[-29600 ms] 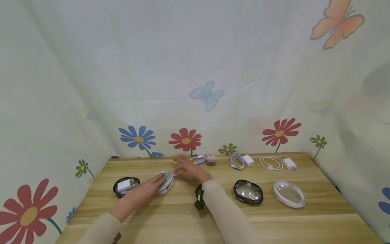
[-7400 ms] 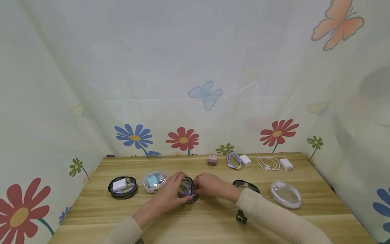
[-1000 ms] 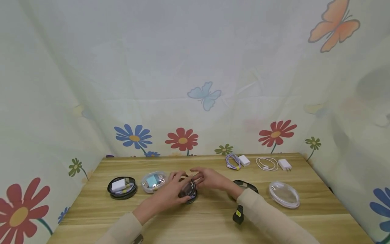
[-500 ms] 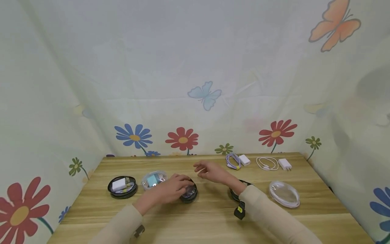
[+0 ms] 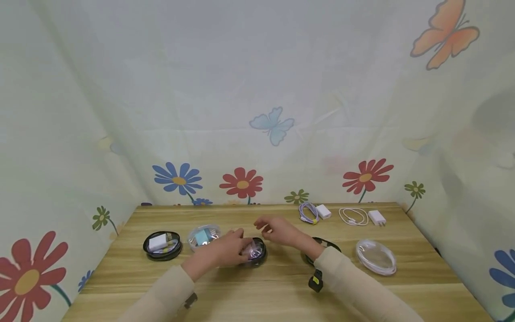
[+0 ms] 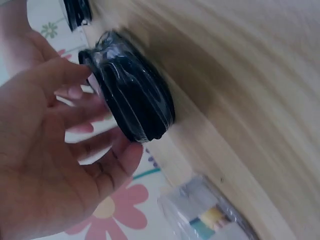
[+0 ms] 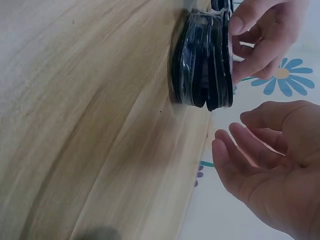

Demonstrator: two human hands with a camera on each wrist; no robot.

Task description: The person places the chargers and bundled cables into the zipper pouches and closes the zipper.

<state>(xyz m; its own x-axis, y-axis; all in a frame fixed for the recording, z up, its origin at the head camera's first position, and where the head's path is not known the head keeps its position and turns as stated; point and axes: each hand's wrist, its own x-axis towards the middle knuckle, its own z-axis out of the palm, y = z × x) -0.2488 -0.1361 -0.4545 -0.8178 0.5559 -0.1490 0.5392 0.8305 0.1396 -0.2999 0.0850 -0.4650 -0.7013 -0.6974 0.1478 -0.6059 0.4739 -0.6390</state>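
While left hand (image 5: 225, 250) seemingly touches black case (image 5: 254, 252) (closed), right hand (image 5: 279, 230) hovers.

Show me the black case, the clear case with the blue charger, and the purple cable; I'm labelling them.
black case (image 5: 256, 253), head view, on its clear lid
clear case (image 5: 203, 235), head view, on its lid over the blue charger
purple cable (image 5: 306, 212), head view, on the coil

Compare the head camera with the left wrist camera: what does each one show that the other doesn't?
Only the head view shows the right hand hovering free, the white plugs and cables at the table's far edge, and the clear case on the right. Only the left wrist view shows the black case's shiny side wall close up. Both show the left hand on that black case and the wooden table.
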